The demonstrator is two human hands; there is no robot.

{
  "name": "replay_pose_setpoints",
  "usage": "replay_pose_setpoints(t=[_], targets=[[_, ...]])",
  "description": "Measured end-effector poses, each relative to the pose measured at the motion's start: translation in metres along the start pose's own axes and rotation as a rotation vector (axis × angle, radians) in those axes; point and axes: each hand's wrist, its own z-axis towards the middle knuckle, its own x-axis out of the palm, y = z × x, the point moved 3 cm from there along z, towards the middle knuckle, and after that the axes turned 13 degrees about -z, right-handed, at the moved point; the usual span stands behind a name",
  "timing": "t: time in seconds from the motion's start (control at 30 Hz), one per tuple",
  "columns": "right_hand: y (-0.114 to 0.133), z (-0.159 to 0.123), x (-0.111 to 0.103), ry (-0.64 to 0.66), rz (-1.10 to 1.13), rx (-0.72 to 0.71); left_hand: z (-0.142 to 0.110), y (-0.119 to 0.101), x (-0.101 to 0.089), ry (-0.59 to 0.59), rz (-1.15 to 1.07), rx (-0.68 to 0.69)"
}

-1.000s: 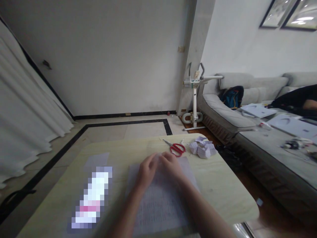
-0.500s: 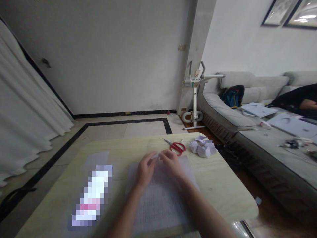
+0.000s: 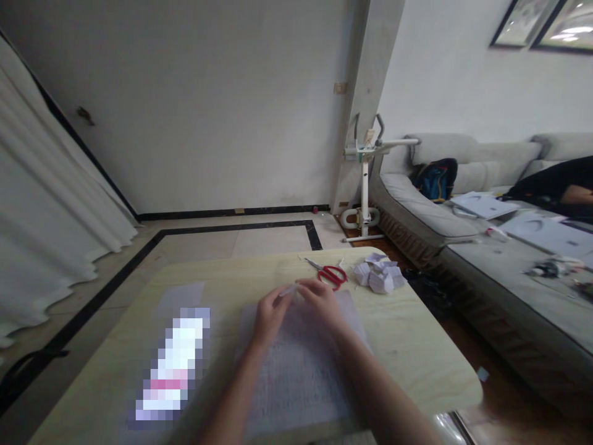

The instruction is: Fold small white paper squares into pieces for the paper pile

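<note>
Over a large printed sheet of paper (image 3: 301,383), my left hand (image 3: 271,314) and my right hand (image 3: 320,303) meet at the fingertips. Between them is a small white piece of paper (image 3: 288,290), pinched by both hands; fingers hide much of it. Just beyond my right hand lie scissors with red handles (image 3: 333,278), blades pointing away to the left. Several folded white paper pieces (image 3: 380,275) are heaped to the right of the scissors.
The pale wooden table (image 3: 417,358) has rounded corners. On its left lie a pixelated bright object (image 3: 178,358) and a pale paper (image 3: 185,293). A grey sofa (image 3: 500,266) with a backpack (image 3: 437,179) stands right; part of a person (image 3: 556,185) shows there.
Almost nothing differs. My fingers shift slightly around the small piece of paper, which both hands keep pinched in the same place.
</note>
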Motion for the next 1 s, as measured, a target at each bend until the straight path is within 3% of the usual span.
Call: replay_pose_setpoints(t=[0.27,0.47,0.77,1.0], targets=[[0.005,0.001,-0.001,-0.03,-0.005,0.026,0.0,0.005,-0.001,-0.016,-0.08,-0.054],[0.005,-0.001,0.0,0.029,0.027,0.008,-0.001,0.001,-0.001,-0.048,-0.081,-0.096],[0.009,-0.001,-0.001,0.03,0.057,0.008,-0.005,-0.011,0.002,-0.002,-0.105,-0.132],[0.012,-0.003,-0.002,0.005,0.014,-0.025,-0.004,-0.003,0.001,0.039,-0.177,-0.167]])
